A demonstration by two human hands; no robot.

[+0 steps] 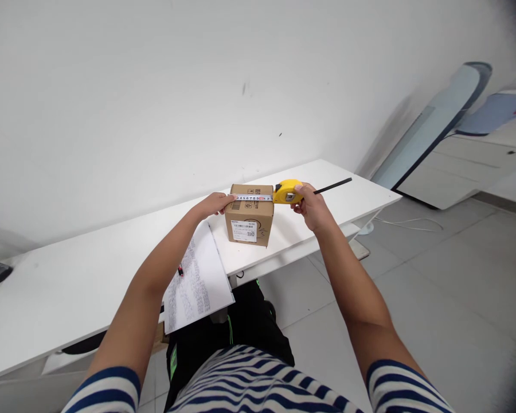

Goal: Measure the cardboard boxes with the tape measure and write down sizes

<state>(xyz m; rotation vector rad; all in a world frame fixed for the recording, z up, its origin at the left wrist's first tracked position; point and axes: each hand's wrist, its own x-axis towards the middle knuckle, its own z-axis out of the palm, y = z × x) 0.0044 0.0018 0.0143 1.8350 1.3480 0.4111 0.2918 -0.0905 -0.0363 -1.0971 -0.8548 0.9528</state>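
Note:
A brown cardboard box (pixel 249 217) stands on the white table, with a white printed label on its near side. Across its top lies the pulled-out blade (pixel 251 198) of a tape measure. At the box's left edge, my left hand (pixel 216 203) pinches the blade's end. My right hand (pixel 313 209) grips the yellow tape measure case (pixel 288 192) just past the box's right edge. A black strap (pixel 335 185) sticks out to the right from behind that hand.
Printed sheets (pixel 198 287) overhang the table's front edge, with a small red and black object (pixel 180 270) on them. The white table (pixel 112 258) runs along the wall. On the right, a large panel (pixel 434 120) leans near a white cabinet (pixel 447 166).

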